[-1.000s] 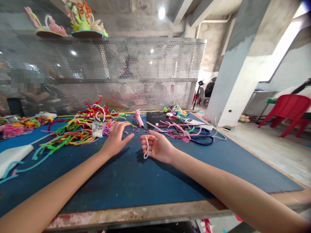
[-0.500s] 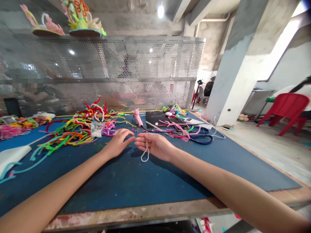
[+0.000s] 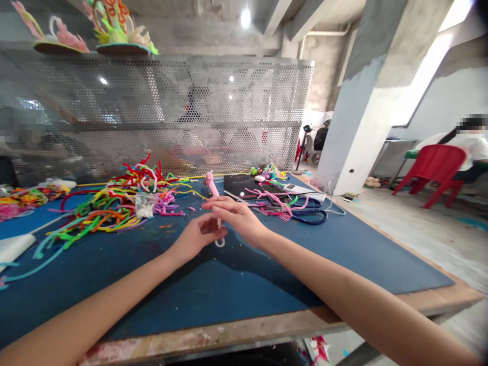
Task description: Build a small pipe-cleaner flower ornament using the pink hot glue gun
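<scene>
My right hand (image 3: 244,219) is closed, palm down, with thumb and fingertips together at the top of a short string of white beads (image 3: 220,243). From under the fingers the beads hang as a small loop over the blue mat (image 3: 213,300). Curled around the upper part of the strand, my left hand (image 3: 196,236) has its thumb and forefinger against the beads. The two hands meet and overlap, so much of the strand is hidden.
Colourful pipe cleaners (image 3: 102,208) lie heaped at the left, beside a clear bag of small white pieces (image 3: 145,205). A pink glue-gun-like tool (image 3: 211,184) stands behind my hands. Pink stems and a dark blue cable (image 3: 310,216) lie right. A perforated metal screen (image 3: 171,112) closes the back.
My right hand has turned from palm up to palm down. My left hand has come in and closed at the bead strand. The view has shifted slightly right.
</scene>
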### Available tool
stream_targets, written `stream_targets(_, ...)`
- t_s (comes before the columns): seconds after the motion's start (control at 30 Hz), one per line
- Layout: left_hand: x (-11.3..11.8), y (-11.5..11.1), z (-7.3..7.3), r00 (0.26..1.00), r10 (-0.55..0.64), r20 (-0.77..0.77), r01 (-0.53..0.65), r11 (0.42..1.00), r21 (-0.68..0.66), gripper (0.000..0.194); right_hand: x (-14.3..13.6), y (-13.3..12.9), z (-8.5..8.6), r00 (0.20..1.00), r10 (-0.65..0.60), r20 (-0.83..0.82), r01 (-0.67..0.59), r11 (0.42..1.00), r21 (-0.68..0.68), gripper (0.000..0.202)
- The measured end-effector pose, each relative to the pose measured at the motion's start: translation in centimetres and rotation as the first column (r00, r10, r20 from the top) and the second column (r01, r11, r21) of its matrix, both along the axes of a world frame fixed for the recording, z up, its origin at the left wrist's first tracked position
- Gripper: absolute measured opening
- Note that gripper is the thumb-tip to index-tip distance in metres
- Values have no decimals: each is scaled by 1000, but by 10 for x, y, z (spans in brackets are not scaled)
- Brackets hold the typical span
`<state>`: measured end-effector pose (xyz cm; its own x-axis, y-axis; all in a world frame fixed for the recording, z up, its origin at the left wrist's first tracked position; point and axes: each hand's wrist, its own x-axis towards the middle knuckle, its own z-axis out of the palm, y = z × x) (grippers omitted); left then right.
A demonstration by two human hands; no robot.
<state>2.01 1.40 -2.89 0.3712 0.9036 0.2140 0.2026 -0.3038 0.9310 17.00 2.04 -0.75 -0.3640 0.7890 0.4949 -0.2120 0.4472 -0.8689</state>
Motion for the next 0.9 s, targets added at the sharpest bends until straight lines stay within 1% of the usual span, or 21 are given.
stream_targets(0.07,-2,1,3,998,36,-45,-36,999,3,26,1,1,-3,999,40,-20,-42,995,-86,17)
stream_targets(0.13,-4,0,6,998,42,-41,-42,999,-2,27,2,4,-5,997,62,-38,-68,980,-186,19)
stream_targets(0.2,-4,-2,8,999,32,15,-31,999,-31,32,3,7,-7,998,20,-55,-33,966,-257,21)
stream_targets(0.27,-4,-4,9,997,18,73,-11,996,-89,39,5,11,-8,997,-62,-41,48,962,-267,21)
stream_targets(0.33,-4,-4,8,994,26,105,-11,990,-140,44,7,14,-9,992,-122,20,124,966,-226,22)
stream_targets(0.4,-5,-3,6,993,54,103,-40,990,-135,45,8,16,-11,984,-150,94,163,974,-156,22)
stream_targets(0.47,-7,0,5,994,87,66,-81,993,-80,43,8,17,-14,971,-182,155,194,979,-60,20)
stream_targets(0.53,-10,2,5,993,115,4,-114,993,-22,40,9,16,-16,948,-231,217,226,973,50,18)
stream_targets(0.6,-12,4,4,990,129,-62,-128,992,14,40,9,14,-18,918,-269,292,233,960,153,17)
stream_targets(0.67,-14,5,3,985,126,-115,-121,991,51,42,9,12,-18,890,-290,352,222,950,221,15)
stream_targets(0.77,-15,4,2,970,135,-203,-111,986,127,43,9,9,-18,863,-321,389,226,936,270,16)
stream_targets(0.9,-13,-1,5,927,174,-332,-111,974,199,42,5,6,-17,828,-357,432,268,929,255,20)
